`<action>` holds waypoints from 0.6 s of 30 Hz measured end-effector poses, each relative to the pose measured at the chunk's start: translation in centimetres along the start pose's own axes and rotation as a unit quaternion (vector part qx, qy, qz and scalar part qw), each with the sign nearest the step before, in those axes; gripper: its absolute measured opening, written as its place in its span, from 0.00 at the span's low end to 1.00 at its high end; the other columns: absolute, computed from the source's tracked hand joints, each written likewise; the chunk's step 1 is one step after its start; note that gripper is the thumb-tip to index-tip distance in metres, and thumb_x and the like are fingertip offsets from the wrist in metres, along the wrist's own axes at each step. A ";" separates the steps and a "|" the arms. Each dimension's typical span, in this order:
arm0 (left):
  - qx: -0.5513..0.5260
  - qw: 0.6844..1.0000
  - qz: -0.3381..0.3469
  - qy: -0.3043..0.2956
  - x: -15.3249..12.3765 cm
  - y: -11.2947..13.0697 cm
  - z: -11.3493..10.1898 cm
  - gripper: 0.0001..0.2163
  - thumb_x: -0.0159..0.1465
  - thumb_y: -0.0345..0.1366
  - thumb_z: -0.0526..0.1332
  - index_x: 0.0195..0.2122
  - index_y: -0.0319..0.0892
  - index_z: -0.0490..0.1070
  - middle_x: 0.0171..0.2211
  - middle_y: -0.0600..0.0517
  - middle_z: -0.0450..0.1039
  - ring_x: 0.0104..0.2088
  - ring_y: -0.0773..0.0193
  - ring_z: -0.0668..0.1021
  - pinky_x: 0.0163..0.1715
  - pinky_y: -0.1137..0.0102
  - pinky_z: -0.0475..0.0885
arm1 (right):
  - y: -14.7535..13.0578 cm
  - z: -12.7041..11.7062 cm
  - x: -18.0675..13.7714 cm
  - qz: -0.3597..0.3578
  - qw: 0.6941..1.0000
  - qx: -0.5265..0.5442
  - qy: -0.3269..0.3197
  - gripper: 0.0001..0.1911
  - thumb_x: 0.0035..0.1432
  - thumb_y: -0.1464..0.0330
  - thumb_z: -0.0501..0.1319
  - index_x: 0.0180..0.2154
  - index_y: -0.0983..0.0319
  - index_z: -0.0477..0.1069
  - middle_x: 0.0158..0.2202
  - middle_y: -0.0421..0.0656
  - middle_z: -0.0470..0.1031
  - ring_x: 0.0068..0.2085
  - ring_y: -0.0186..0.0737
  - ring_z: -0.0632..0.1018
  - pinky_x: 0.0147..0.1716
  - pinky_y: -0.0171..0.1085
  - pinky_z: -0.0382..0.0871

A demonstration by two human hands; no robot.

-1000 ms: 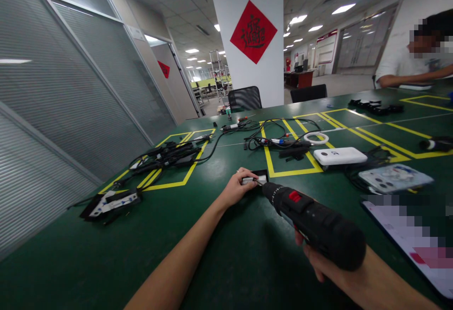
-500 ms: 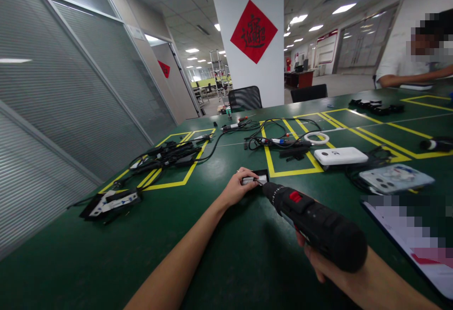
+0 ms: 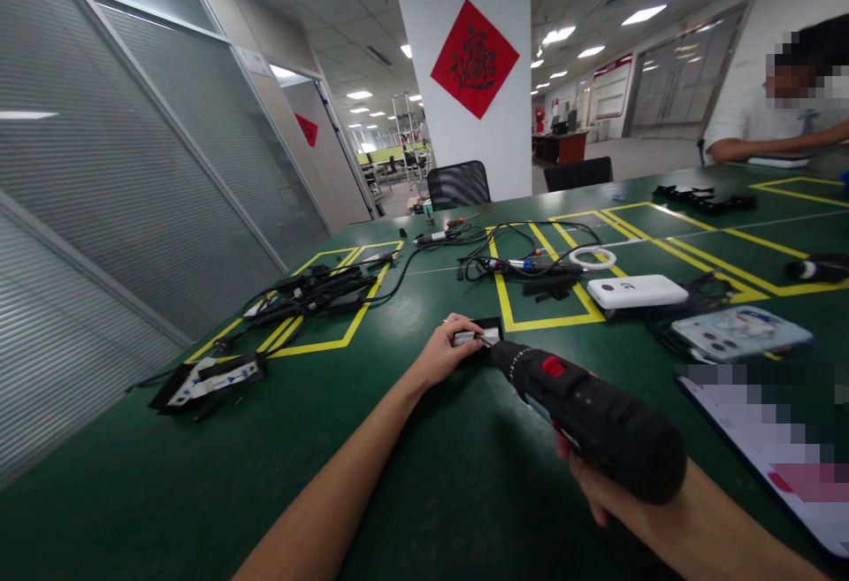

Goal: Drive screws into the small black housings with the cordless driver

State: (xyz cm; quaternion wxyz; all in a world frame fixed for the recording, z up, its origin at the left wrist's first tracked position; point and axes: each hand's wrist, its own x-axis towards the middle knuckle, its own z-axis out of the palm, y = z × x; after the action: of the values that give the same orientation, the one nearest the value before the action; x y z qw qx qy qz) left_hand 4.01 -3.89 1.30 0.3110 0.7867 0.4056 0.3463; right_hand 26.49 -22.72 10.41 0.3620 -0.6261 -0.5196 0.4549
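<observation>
I see the electric screwdriver [image 3: 590, 417] as matt black plastic, slightly grainy, w/ a glossy red switch. Small part [image 3: 487, 332]: black plastic frame, white insert. Table [image 3: 199, 475] has a smooth, matt green mat. White box [image 3: 637, 291]: glossy plastic.

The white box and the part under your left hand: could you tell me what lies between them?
Head view: between part and box, only table crossed by yellow tape.

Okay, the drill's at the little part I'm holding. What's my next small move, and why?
Probably squeeze the trigger gently, pushing straight. The drill in your right hand has its tip at the part, and your left hand pins it to the table.
</observation>
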 end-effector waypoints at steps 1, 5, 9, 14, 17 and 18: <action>0.001 1.000 0.001 0.000 0.0 0.0 0.0 0.10 0.56 0.39 0.62 0.38 0.43 0.74 0.42 0.48 0.67 0.44 0.59 0.70 0.49 0.62 0.63 | -0.2 0.1 -0.1 0.016 1.000 0.010 0.003 0.23 0.47 0.65 0.59 0.48 0.56 0.70 0.15 0.34 0.69 0.20 0.39 0.73 0.21 0.33 0.69; 0.001 1.000 0.001 -0.002 0.0 0.2 -0.1 0.10 0.56 0.38 0.62 0.38 0.43 0.74 0.42 0.48 0.67 0.45 0.59 0.70 0.49 0.63 0.63 | -0.8 0.3 -0.3 0.042 0.998 0.043 0.003 0.31 0.44 0.63 0.59 0.54 0.57 0.64 0.17 0.34 0.69 0.19 0.36 0.71 0.20 0.32 0.67; -0.004 1.000 -0.004 -0.004 0.0 0.0 -0.1 0.10 0.56 0.38 0.61 0.39 0.43 0.74 0.43 0.48 0.67 0.45 0.59 0.70 0.49 0.63 0.63 | -1.0 0.2 -0.3 0.042 0.997 0.058 -0.010 0.37 0.42 0.63 0.59 0.56 0.58 0.59 0.17 0.32 0.67 0.20 0.35 0.69 0.20 0.32 0.65; -0.013 1.000 -0.010 -0.006 -0.1 -0.1 -0.1 0.09 0.57 0.34 0.59 0.39 0.43 0.74 0.43 0.49 0.66 0.45 0.59 0.70 0.49 0.63 0.63 | -1.1 0.1 -0.2 0.028 0.998 0.053 -0.023 0.38 0.42 0.62 0.59 0.57 0.60 0.57 0.15 0.32 0.66 0.20 0.37 0.70 0.20 0.34 0.65; -0.010 1.000 -0.015 -0.011 -0.1 0.0 -0.2 0.10 0.56 0.33 0.59 0.39 0.43 0.73 0.44 0.49 0.66 0.45 0.59 0.69 0.48 0.63 0.63 | -0.8 0.0 -0.1 0.021 0.998 0.044 -0.029 0.36 0.42 0.62 0.58 0.56 0.60 0.58 0.16 0.32 0.66 0.20 0.37 0.69 0.20 0.33 0.64; -0.008 1.000 -0.014 -0.013 -0.1 0.1 -0.2 0.10 0.56 0.33 0.59 0.39 0.43 0.73 0.44 0.49 0.66 0.45 0.59 0.69 0.48 0.64 0.64 | -0.6 0.0 -0.1 0.019 0.999 0.040 -0.031 0.34 0.42 0.62 0.58 0.54 0.60 0.61 0.16 0.33 0.67 0.20 0.36 0.69 0.20 0.33 0.63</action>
State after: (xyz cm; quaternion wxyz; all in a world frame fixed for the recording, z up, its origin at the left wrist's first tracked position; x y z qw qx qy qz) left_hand 3.81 -3.99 1.47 0.3279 0.7827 0.4097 0.3347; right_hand 26.31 -22.69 11.03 0.3618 -0.6062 -0.5002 0.5014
